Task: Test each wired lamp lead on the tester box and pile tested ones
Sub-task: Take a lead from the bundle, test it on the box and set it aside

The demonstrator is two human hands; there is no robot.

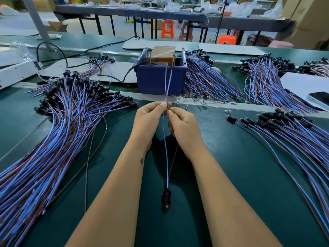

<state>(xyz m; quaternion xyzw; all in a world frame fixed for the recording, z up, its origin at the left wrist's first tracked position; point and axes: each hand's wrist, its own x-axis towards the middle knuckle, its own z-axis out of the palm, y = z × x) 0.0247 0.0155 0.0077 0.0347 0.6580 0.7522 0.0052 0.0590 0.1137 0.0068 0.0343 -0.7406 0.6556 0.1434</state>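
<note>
1. Far left and near left, a big fan of blue-and-brown leads (58, 125) lies on the green table (231, 175), black holders at its far end; by its place I judge it the tested pile, though that is uncertain.
2. The left hand (149, 120) pinches the lead in hand (166, 157) between thumb and fingertip; the right hand (181, 125), touching it, pinches the same lead just nearer.
3. The lead's long axis runs near to far: its black lamp holder (166, 200) hangs near, between the forearms, showing a small orange glow, while its bare ends reach straight away to the tester box (161, 75), dead ahead of both hands.
4. Right of the box and to the near right lie more lead bundles (293, 136).
5. Beyond are further benches and orange stools (167, 28).
</note>
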